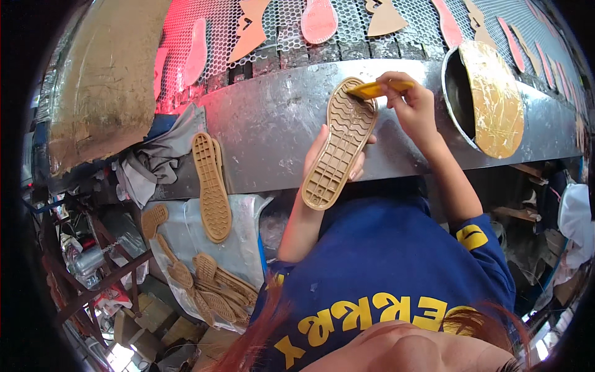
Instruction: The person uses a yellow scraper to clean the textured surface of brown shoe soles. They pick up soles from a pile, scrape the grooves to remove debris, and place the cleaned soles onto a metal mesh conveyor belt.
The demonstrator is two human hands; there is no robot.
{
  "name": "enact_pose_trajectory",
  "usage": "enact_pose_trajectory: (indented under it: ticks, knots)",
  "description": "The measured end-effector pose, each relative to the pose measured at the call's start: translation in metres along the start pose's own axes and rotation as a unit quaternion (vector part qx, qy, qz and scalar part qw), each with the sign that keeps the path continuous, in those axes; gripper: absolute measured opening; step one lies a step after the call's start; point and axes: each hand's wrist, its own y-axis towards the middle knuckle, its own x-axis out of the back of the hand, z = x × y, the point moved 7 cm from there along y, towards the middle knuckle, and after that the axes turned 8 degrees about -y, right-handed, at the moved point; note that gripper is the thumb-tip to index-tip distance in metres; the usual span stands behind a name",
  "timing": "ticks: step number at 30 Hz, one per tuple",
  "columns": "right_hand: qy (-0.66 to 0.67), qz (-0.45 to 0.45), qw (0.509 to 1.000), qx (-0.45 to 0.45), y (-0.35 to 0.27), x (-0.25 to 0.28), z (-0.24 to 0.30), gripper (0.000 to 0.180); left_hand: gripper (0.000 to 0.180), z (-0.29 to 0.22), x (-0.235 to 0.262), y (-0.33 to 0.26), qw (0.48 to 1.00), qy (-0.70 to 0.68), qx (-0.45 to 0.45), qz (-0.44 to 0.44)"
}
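Note:
My left hand [315, 150] holds a tan shoe sole [339, 146] from beneath, with its fingers wrapped round the edges. The sole tilts above the front edge of the metal bench. Its grid and wavy ribs face up and look glossy. In my right hand [410, 108], a flat yellow tool, like a brush [381, 89], is pinched between thumb and fingers. The tool's tip meets the far end of the sole; the tip itself is too small to make out. Left of my hands, a pair of tan soles [212, 186] leans across the bench edge.
A round pot [460, 93], half covered by a scratched yellowish board [496, 102], stands on the metal bench [266, 111] at right. Behind runs a mesh surface [285, 28] carrying pink and tan cut pieces. Several soles [223, 288] lie on a covered surface lower left, near a grey cloth [164, 155].

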Motion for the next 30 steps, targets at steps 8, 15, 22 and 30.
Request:
enact_pose_trajectory:
  ticks: [8, 15, 22, 30]
  knots:
    - [-0.093, 0.124, 0.968, 0.196, -0.08, -0.019, 0.1, 0.032, 0.069, -0.001, 0.002, -0.004, 0.993, 0.045, -0.045, -0.103]
    - [-0.073, 0.046, 0.989, 0.124, -0.056, -0.011, 0.068, 0.027, 0.066, 0.0, 0.014, -0.002, 0.996, 0.003, -0.041, -0.085]
    - [0.017, 0.139, 0.982, 0.125, -0.072, -0.024, 0.081, 0.031, 0.065, -0.003, 0.009, 0.0, 0.997, 0.009, -0.048, -0.058]
    - [-0.018, 0.182, 0.949, 0.257, -0.106, -0.031, 0.114, 0.032, 0.063, -0.004, 0.002, 0.008, 0.995, -0.059, -0.037, 0.071]
